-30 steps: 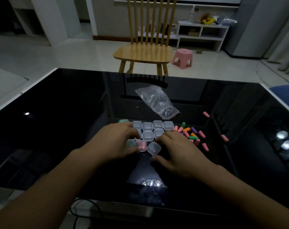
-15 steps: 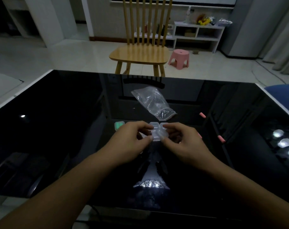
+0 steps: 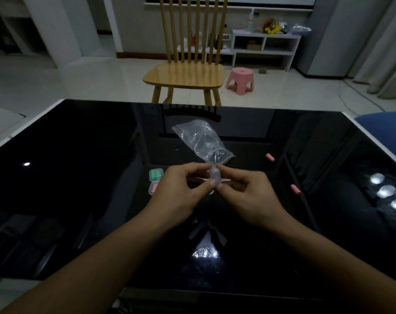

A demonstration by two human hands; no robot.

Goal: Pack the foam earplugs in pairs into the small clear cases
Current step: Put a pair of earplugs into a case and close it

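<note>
My left hand (image 3: 177, 193) and my right hand (image 3: 248, 193) meet above the black glass table (image 3: 79, 177) and pinch one small clear case (image 3: 215, 175) between their fingertips. Whether its lid is open I cannot tell. Left of my left hand lie a case holding green earplugs (image 3: 156, 174) and, just below it, a case holding pink ones (image 3: 153, 188). Two loose pink earplugs lie to the right, one at the far side (image 3: 270, 157) and one nearer (image 3: 295, 189). The other cases and earplugs are hidden behind my hands.
A crumpled clear plastic bag (image 3: 202, 141) lies on the table just beyond my hands. A wooden chair (image 3: 185, 75) stands past the far edge, a pink stool (image 3: 240, 79) beside it. A blue seat (image 3: 385, 130) is at the right edge.
My hands rose from the group of cases on the table with one clear case. They now hold it higher and closer together, pinched at the fingertips.
</note>
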